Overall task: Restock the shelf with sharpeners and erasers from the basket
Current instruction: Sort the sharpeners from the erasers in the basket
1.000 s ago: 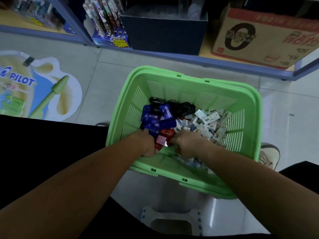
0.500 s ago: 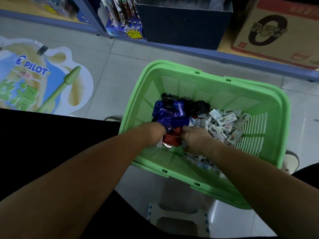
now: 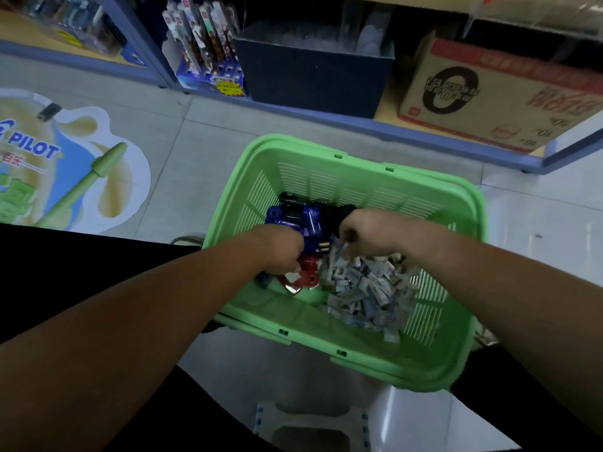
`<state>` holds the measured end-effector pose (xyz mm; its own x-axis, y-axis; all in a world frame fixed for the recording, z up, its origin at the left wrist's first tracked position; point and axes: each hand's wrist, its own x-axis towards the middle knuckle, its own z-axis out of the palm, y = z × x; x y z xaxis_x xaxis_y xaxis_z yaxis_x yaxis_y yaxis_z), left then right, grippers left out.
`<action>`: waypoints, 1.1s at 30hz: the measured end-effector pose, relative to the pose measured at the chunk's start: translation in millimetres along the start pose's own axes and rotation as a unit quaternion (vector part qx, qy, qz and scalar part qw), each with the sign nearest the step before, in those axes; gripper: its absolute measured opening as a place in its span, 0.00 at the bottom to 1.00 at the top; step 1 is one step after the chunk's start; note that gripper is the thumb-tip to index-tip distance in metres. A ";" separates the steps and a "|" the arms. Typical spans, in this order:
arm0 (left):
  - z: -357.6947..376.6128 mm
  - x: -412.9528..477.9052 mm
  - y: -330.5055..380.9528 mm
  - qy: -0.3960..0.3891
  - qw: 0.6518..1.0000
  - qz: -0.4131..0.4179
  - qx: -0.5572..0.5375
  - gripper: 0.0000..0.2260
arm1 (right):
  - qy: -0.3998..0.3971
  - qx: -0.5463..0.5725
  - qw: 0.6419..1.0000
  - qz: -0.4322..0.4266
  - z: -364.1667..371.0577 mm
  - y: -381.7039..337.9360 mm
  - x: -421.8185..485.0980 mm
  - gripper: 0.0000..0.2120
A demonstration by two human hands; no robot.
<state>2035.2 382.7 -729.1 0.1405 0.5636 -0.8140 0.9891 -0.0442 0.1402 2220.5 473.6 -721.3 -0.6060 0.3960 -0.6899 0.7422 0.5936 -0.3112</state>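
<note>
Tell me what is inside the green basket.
Inside the green basket: blue, black and red sharpeners on its left side, a heap of small wrapped erasers on its right. The left hand and right hand reach into the piles, hiding whatever lies beneath them and their fingertips.

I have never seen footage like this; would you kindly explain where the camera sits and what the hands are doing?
No machine here: a person wears a camera on the head, so this one picture looks down along both bare arms. The left hand digs among blue sharpeners and a red sharpener; the right hand reaches into the pile of small wrapped erasers. All lie in a green basket, with a white step stool below it. Both hands' fingers curl downward, so what they grip is hidden. Ahead, the bottom shelf holds a cardboard box and a dark bin.
</note>
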 end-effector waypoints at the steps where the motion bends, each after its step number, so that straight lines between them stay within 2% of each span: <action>1: -7.8 -2.3 5.6 0.002 0.999 0.012 -0.051 0.11 | 0.012 -0.030 0.999 0.005 -8.4 4.7 -9.4 0.12; 5: -16.9 -7.5 45.3 0.045 0.961 0.073 -0.261 0.11 | 0.053 -0.143 0.988 0.029 -23.4 24.4 -50.5 0.12; 8: -6.8 1.1 87.4 0.017 0.912 0.101 -0.396 0.07 | 0.068 -0.156 0.984 0.047 -24.2 37.0 -71.1 0.11; 10: 4.7 13.2 102.0 -0.012 0.894 0.118 -0.433 0.08 | 0.084 -0.129 0.987 0.055 -20.9 43.9 -80.3 0.10; 11: 10.4 19.0 101.0 -0.009 0.893 0.112 -0.437 0.11 | 0.092 -0.107 0.988 0.062 -18.7 46.4 -83.8 0.09; 13: 20.3 25.1 83.5 0.026 0.897 0.068 -0.437 0.06 | 0.100 -0.085 0.989 0.068 -12.6 48.2 -85.4 0.09; 15: 27.1 25.7 55.6 0.065 0.910 0.023 -0.408 0.07 | 0.094 -0.075 0.991 0.064 -1.2 43.9 -77.2 0.10; 16: 30.0 24.9 39.6 0.073 0.928 0.005 -0.367 0.08 | 0.084 -0.066 0.993 0.058 6.0 38.2 -69.6 0.10; 18: 35.1 20.6 14.6 0.058 0.963 -0.008 -0.263 0.08 | 0.063 -0.043 0.997 0.030 21.6 23.4 -52.6 0.12; 20: 44.6 17.8 -0.4 0.016 0.980 -0.001 -0.198 0.10 | 0.041 -0.009 0.999 -0.010 39.4 5.4 -34.0 0.10; 24: 60.4 20.3 -6.3 -0.026 0.984 0.019 -0.173 0.16 | 0.003 -0.036 0.997 -0.066 76.8 -16.3 -1.7 0.11; 28: 57.2 25.3 -7.1 0.048 0.986 0.041 -0.154 0.16 | 0.039 -0.106 0.987 -0.110 105.3 -17.1 22.7 0.16; 33: 60.4 23.7 -8.4 -0.003 0.996 0.071 0.046 0.22 | 0.058 -0.153 0.974 -0.158 128.2 -8.3 17.1 0.27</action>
<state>2032.8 346.6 -783.7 0.2791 0.5419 -0.7927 0.9591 -0.1987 0.2018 2240.7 385.6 -814.4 -0.8322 0.2255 -0.5065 0.4034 0.8730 -0.2742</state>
